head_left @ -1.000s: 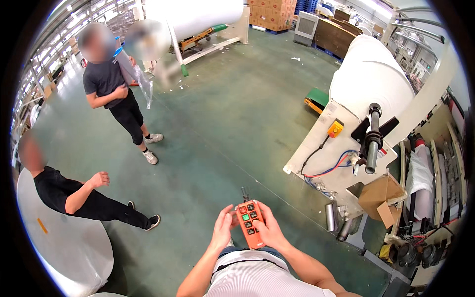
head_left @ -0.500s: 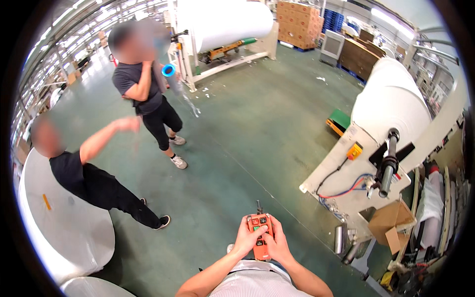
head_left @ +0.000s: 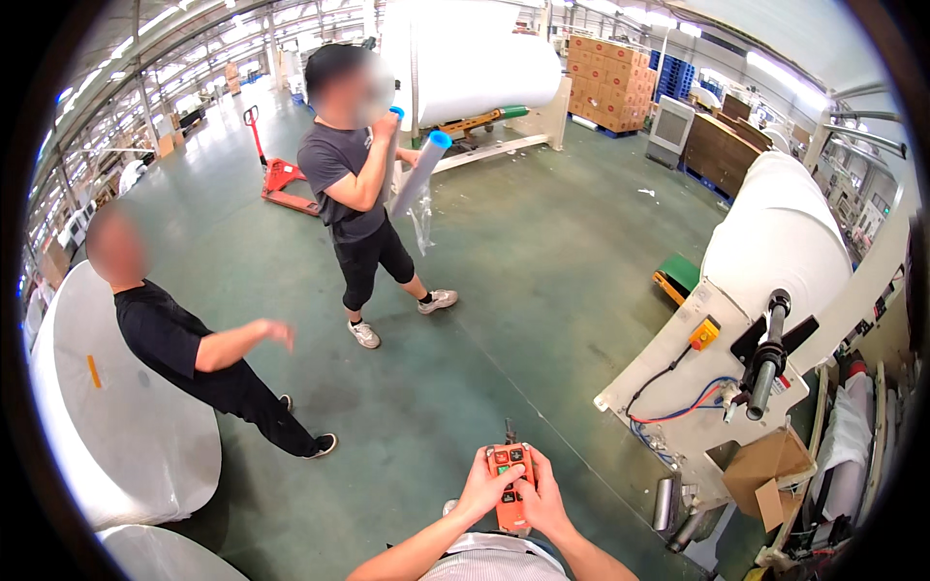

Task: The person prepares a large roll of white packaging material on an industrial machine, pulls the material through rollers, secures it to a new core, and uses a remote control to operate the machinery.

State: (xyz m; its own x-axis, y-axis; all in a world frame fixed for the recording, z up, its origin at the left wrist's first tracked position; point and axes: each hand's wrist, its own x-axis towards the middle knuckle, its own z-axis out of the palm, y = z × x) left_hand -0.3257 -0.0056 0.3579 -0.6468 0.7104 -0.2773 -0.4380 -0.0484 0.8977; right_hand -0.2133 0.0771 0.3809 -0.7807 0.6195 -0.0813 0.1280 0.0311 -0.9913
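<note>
An orange handheld remote control (head_left: 512,502) with several dark buttons and a green one is held upright in front of my waist. My left hand (head_left: 481,487) wraps its left side, the thumb lying across the buttons. From the right side my right hand (head_left: 544,496) grips the same remote, its thumb also over the button face. A short black antenna sticks up from the remote's top end. The fingers behind the remote are hidden.
Two people stand at the left; one holds clear film rolls (head_left: 423,172). Large wrapped rolls (head_left: 145,407) flank the left. A machine stand (head_left: 668,353) carries a white roll (head_left: 775,223) at right, beside an open cardboard box (head_left: 765,470). Farther back are a red pallet jack (head_left: 283,184) and stacked cartons (head_left: 605,82).
The person with the film rolls has stepped to the right, and a red pallet jack now shows behind. The other person's arm has lowered. Both my hands keep hold of the remote.
</note>
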